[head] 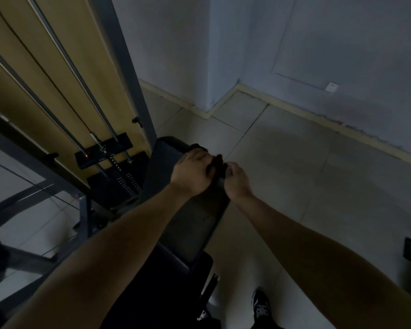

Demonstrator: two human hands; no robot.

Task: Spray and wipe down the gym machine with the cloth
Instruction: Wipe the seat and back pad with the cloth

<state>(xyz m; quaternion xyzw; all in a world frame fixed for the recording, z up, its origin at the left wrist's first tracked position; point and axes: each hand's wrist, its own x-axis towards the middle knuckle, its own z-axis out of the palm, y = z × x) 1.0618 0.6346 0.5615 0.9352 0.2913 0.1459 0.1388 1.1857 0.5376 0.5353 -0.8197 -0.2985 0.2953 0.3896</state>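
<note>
Dim light, detail is poor. Both bare forearms reach in from 6 o'clock and meet near frame centre, at the far end of the bench pad (pixel 195 224) of the gym machine (pixel 138 91).

Left hand (pixel 191 172): back up, palm down on the pad's far right corner. Its fingers (pixel 203 156) are bent down over a dark cloth (pixel 217 161) and grip it against the pad edge.

Right hand (pixel 236 180): just beside the left, at its 3 o'clock. Its fingers (pixel 233 166) are curled tight into a near fist, and thumb and fingertips pinch the cloth's near end. How much cloth is inside the hand, cannot tell.

The cloth is bunched between the two hands and touches both. A bit of it also pokes out past the left knuckles at 12 o'clock. It lies on the pad's top right edge.

Weight stack (pixel 126 179) is at 9 o'clock from the hands, with guide rods (pixel 81 79) running up toward 11 o'clock in front of a yellow panel (pixel 22 67). Tiled floor (pixel 294 174) is at 3 o'clock. Grey wall (pixel 342 43) is at 1 o'clock, with a white socket (pixel 331 86) low on it. One dark shoe (pixel 261 305) is at 6 o'clock on the floor.
</note>
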